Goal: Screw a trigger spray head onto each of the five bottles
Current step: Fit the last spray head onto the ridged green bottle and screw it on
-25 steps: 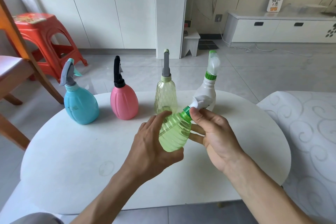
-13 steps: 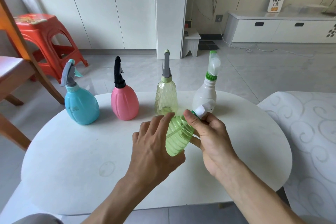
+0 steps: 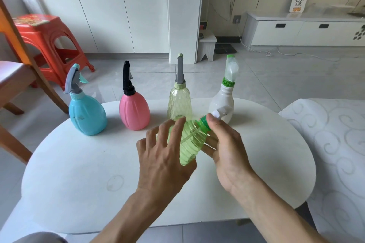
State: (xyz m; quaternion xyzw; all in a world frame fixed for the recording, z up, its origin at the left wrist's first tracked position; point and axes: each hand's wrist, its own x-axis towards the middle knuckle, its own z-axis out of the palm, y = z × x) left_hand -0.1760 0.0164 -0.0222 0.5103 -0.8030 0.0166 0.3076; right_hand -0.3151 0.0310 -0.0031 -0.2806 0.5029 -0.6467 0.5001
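Hands meet above the middle of the white oval bench (image 3: 79, 163), both on a ribbed, translucent light-green plastic bottle (image 3: 190, 145) that is held off the surface and tilted, its base toward the person and its neck pointing away and to the right. The left hand (image 3: 164, 162) cups the bottle's body from the left with its fingers spread and only loosely bent over the ribs, thumb underneath near the base. The right hand (image 3: 225, 150) curls round the neck end, thumb and fingers pinching the bright green screw collar (image 3: 203, 123) of a white trigger spray head (image 3: 219, 112), which sits on the bottle's neck and points toward the far edge; how far the collar is threaded on cannot be told.

Along the far edge of the bench four other bottles stand upright in a row, each with a spray head on. From the left: a squat sky-blue plastic bottle (image 3: 87, 113) with a grey trigger head, near the far left corner; a rounded pink plastic bottle (image 3: 134, 111) with a black trigger head; a tall, pale yellow-green clear bottle (image 3: 179, 102) with a grey head, just behind the left hand's fingertips; and a white opaque bottle (image 3: 222, 101) with a green collar and a clear head, partly hidden behind the held spray head.

Beyond the bench, an orange plastic stool (image 3: 47, 45) stands on the tiled floor at the left.
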